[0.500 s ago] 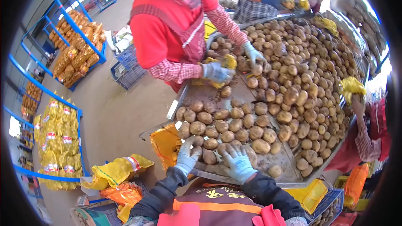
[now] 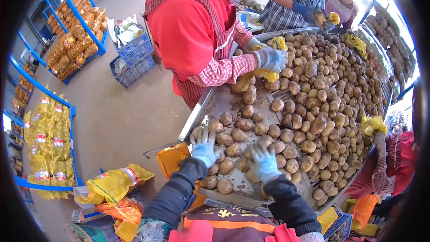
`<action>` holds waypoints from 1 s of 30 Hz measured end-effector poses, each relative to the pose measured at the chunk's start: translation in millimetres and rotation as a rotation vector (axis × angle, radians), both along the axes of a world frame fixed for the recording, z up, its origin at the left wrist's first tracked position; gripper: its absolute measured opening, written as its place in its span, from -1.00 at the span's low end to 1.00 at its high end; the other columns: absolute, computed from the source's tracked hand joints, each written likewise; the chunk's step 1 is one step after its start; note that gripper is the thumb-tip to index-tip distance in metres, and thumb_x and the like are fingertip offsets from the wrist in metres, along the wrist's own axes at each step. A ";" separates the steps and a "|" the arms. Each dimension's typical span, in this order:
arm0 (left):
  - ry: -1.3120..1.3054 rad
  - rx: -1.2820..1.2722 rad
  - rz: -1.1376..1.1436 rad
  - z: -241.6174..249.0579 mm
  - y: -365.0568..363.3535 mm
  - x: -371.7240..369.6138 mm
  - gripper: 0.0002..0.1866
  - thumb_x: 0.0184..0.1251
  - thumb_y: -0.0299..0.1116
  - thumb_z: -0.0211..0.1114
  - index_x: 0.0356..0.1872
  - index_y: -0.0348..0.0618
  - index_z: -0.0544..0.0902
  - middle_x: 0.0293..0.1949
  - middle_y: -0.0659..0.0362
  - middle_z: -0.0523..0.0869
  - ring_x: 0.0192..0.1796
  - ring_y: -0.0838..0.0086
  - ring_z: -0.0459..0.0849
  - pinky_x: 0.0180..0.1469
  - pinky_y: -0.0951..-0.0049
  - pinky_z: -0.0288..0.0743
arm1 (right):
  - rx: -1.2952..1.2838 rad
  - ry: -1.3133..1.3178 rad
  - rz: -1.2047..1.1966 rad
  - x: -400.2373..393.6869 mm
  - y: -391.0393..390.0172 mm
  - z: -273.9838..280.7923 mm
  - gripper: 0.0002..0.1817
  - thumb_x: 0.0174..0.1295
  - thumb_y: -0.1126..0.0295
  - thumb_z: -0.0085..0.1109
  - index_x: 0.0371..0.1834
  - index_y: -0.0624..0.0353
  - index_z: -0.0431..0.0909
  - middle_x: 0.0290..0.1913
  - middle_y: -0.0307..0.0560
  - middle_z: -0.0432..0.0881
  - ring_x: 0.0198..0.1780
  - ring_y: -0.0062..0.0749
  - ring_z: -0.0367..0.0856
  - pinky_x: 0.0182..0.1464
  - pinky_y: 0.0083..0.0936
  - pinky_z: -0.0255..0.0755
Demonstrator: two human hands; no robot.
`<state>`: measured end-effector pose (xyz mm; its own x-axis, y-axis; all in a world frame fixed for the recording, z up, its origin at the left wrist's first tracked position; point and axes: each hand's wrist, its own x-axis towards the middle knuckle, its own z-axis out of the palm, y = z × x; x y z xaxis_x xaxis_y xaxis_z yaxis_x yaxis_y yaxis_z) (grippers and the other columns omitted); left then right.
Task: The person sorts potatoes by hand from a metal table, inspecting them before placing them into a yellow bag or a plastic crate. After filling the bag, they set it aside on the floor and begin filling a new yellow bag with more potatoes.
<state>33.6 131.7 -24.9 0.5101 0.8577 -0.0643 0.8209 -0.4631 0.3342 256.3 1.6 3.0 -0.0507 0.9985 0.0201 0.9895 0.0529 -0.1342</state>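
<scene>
Loose brown potatoes [image 2: 244, 124] lie spread over a metal sorting table [image 2: 222, 101], heaped most thickly to the right. My left hand [image 2: 205, 148], in a pale blue glove, rests with fingers spread at the table's left edge, touching potatoes there. Gloved the same way, my right hand [image 2: 265, 163] reaches over the potatoes in the front middle with its fingers apart; it is slightly blurred. Neither palm can be seen. Just beside my left hand, an orange bag [image 2: 172, 159] hangs at the table's corner.
Across the table a person in a red top [image 2: 188, 40] works with gloved hands [image 2: 272, 59] and yellow netting. Other people stand at the far end and right side. Blue crates [image 2: 134, 56] and filled yellow net bags [image 2: 50, 141] stand to the left; another yellow bag [image 2: 118, 183] lies nearer.
Both my hands have moved forward over the table, and potatoes in front have shifted and spread apart. The person opposite has leaned in, hands now together over yellow netting. My view has shifted slightly.
</scene>
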 end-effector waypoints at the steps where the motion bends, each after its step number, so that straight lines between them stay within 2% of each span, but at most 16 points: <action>1: 0.052 -0.011 -0.057 13.9 -9.0 8.6 -0.16 0.18 0.20 0.15 0.41 -0.04 0.20 0.46 -0.05 0.07 0.51 -0.01 -0.07 0.43 -0.23 -0.29 | 0.046 0.057 0.033 -4.9 -8.4 9.0 -0.45 0.12 0.14 0.18 0.19 0.09 0.42 0.20 0.07 0.44 0.32 -0.05 0.31 0.32 0.14 0.06; 3: 0.101 -0.028 -0.097 28.7 -21.6 20.7 -0.15 0.14 0.22 0.18 0.40 0.00 0.23 0.44 -0.04 0.11 0.49 -0.03 -0.04 0.42 -0.24 -0.26 | 0.085 0.114 0.084 -1.2 -5.6 17.8 -0.49 0.11 0.18 0.20 0.15 0.09 0.46 0.14 0.07 0.49 0.25 -0.04 0.39 0.28 0.08 0.14; 5: 0.028 -0.022 -0.251 28.7 -34.1 27.4 -0.15 0.05 0.25 0.23 0.36 0.05 0.30 0.37 -0.01 0.21 0.42 -0.06 0.05 0.40 -0.25 -0.18 | 0.098 0.369 0.031 11.4 1.5 14.0 -0.58 0.08 0.26 0.23 0.04 0.09 0.53 0.06 0.04 0.53 0.12 -0.04 0.49 0.18 -0.05 0.29; 6: 0.034 -0.029 -0.241 29.3 -40.3 30.6 -0.15 0.05 0.25 0.23 0.36 0.05 0.30 0.37 -0.01 0.21 0.42 -0.06 0.05 0.40 -0.25 -0.18 | 0.090 0.376 0.040 18.4 12.7 13.3 -0.58 0.08 0.26 0.23 0.04 0.09 0.53 0.06 0.04 0.53 0.12 -0.04 0.49 0.18 -0.05 0.29; 8: 0.033 0.062 -0.248 33.2 -47.5 34.1 -0.15 0.00 0.25 0.27 0.32 0.04 0.36 0.32 0.02 0.27 0.39 -0.05 0.10 0.38 -0.23 -0.13 | 0.336 0.304 -0.040 35.0 56.4 14.9 -0.57 0.06 0.24 0.25 0.02 0.12 0.50 0.05 0.05 0.51 0.08 0.00 0.46 0.11 -0.06 0.28; 12: 0.040 0.026 -0.308 41.5 -62.9 29.9 -0.20 0.00 0.24 0.27 0.25 -0.02 0.44 0.31 0.02 0.30 0.39 -0.10 0.11 0.36 -0.24 -0.08 | -0.010 0.223 -0.363 47.2 142.1 14.0 -0.29 0.13 0.02 0.21 0.32 0.08 0.31 0.30 0.23 0.33 0.34 0.13 0.26 0.28 0.04 0.17; 13: 0.019 0.002 -0.324 43.7 -66.7 28.1 -0.21 0.03 0.25 0.25 0.22 -0.05 0.47 0.32 0.01 0.31 0.40 -0.10 0.13 0.36 -0.24 -0.08 | -0.177 0.271 -0.396 42.7 160.9 22.3 -0.19 0.13 -0.08 0.18 0.41 0.05 0.20 0.42 0.26 0.16 0.43 0.16 0.12 0.34 0.14 0.06; 15: 0.013 -0.001 -0.326 49.7 -78.5 27.5 -0.22 0.03 0.26 0.24 0.21 -0.06 0.47 0.31 0.01 0.33 0.40 -0.08 0.14 0.37 -0.24 -0.09 | -0.248 0.185 -0.290 23.1 172.4 15.9 -0.28 0.15 -0.14 0.12 0.35 -0.09 0.31 0.48 0.21 0.01 0.47 0.14 0.03 0.35 0.25 -0.01; 17: 0.026 -0.027 -0.364 48.6 -89.1 24.7 -0.22 0.05 0.27 0.21 0.22 -0.03 0.48 0.29 0.07 0.40 0.40 -0.01 0.17 0.38 -0.26 -0.14 | -0.344 0.107 -0.227 5.8 159.7 33.1 -0.31 0.15 -0.16 0.10 0.33 -0.15 0.35 0.50 0.18 -0.03 0.48 0.13 0.00 0.34 0.31 -0.03; 19: 0.061 -0.045 -0.405 43.5 -98.2 16.8 -0.22 0.04 0.27 0.21 0.23 0.00 0.48 0.29 0.11 0.40 0.40 0.01 0.17 0.38 -0.28 -0.17 | -0.371 -0.010 0.023 4.4 135.5 41.2 -0.36 0.15 -0.19 0.08 0.29 -0.24 0.41 0.51 0.15 -0.04 0.49 0.10 -0.01 0.29 0.45 -0.08; 20: 0.095 -0.046 -0.434 41.3 -98.6 12.6 -0.22 0.03 0.27 0.22 0.24 0.02 0.48 0.29 0.15 0.41 0.40 0.02 0.17 0.38 -0.30 -0.19 | -0.231 -0.002 0.147 10.8 115.4 27.3 -0.36 0.06 -0.21 0.16 0.20 -0.22 0.48 0.47 0.23 0.02 0.46 0.24 0.01 0.23 0.54 -0.06; 22: 0.058 -0.041 -0.437 41.1 -89.8 1.2 -0.21 0.00 0.27 0.24 0.27 0.11 0.46 0.30 0.22 0.40 0.39 0.06 0.18 0.39 -0.32 -0.24 | -0.145 0.011 0.261 11.6 75.3 30.2 -0.32 0.03 -0.20 0.18 0.22 -0.18 0.45 0.47 0.20 0.04 0.46 0.20 0.03 0.24 0.52 -0.07; 24: 0.114 0.082 -0.408 44.6 -74.5 -12.4 -0.21 -0.04 0.28 0.26 0.27 0.18 0.47 0.31 0.25 0.39 0.40 0.06 0.18 0.41 -0.31 -0.26 | -0.191 0.033 0.265 7.6 36.6 42.2 -0.30 0.04 -0.19 0.19 0.25 -0.15 0.42 0.45 0.17 0.07 0.46 0.17 0.03 0.25 0.51 -0.09; 28: 0.099 0.010 -0.249 42.9 -44.2 -37.1 -0.24 -0.04 0.29 0.26 0.27 0.34 0.46 0.42 0.10 0.22 0.47 0.03 0.11 0.42 -0.31 -0.28 | -0.300 0.065 0.255 -15.8 -22.0 45.3 -0.21 0.02 -0.14 0.22 0.35 -0.10 0.32 0.39 0.09 0.18 0.46 0.03 0.06 0.32 0.47 -0.20; 29: 0.264 -0.011 -0.324 47.2 -36.9 -40.1 -0.32 0.06 0.24 0.23 0.28 0.42 0.45 0.45 0.03 0.16 0.48 0.06 0.10 0.43 -0.29 -0.29 | -0.296 0.064 0.244 -24.6 -33.3 38.0 -0.21 0.02 -0.14 0.22 0.35 -0.10 0.32 0.39 0.09 0.18 0.46 0.03 0.06 0.32 0.47 -0.20; 30: 0.262 -0.005 -0.333 46.9 -31.6 -44.0 -0.32 0.06 0.24 0.23 0.28 0.42 0.45 0.45 0.03 0.16 0.48 0.06 0.10 0.43 -0.29 -0.29 | -0.283 0.175 0.338 -33.9 -41.6 25.8 -0.18 0.00 -0.10 0.24 0.36 -0.06 0.29 0.36 0.08 0.23 0.45 0.01 0.08 0.34 0.42 -0.22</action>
<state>-10.4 100.1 22.0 0.7253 0.6480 -0.2326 0.6840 -0.7164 0.1372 222.4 -40.0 28.8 -0.3943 0.8938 -0.2134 0.8843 0.3059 -0.3528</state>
